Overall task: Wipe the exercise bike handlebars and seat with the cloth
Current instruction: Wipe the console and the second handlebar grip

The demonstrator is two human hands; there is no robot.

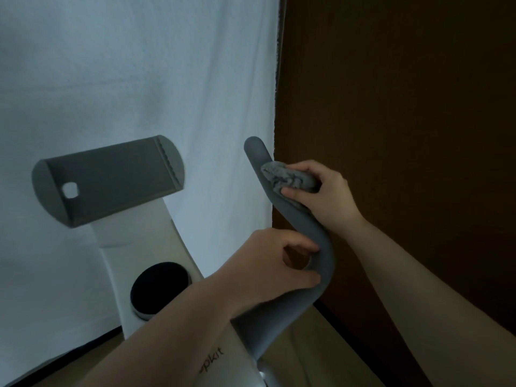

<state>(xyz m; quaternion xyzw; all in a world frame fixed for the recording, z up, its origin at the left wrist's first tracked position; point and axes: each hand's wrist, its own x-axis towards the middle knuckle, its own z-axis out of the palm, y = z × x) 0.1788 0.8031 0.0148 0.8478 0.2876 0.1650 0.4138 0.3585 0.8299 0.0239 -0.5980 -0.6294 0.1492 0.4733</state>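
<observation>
Right hand: the right hand (324, 191) grips a bunched grey cloth (290, 178) and presses it against the upper stretch of the handlebar (279, 202), thumb on the near side, fingers wrapped over the top.
Cloth: crumpled into a wad, touching the bar just below its rounded tip; the part under the palm is hidden.
Left hand: the left hand (275, 263) curls round the bend of the same handlebar lower down, thumb and fingers closing on the bar; the fingertips go behind it and cannot be seen.
Handlebar: a grey padded tube curving up and away from the bike frame (178, 255); its lower end runs behind the left forearm.
Console holder: a grey tray-like holder (107, 180) stands on the pale column, to the left of the bar and apart from both hands.
Dial: a dark round knob (160, 286) sits on the column, its lower right edge cut off by the left forearm.
Lettering: printed letters (213, 360) on the frame, only partly readable.
Backdrop: a white sheet (139, 65) hangs behind the bike; a dim brown wall (405, 107) fills the right side.
Seat: out of view.
</observation>
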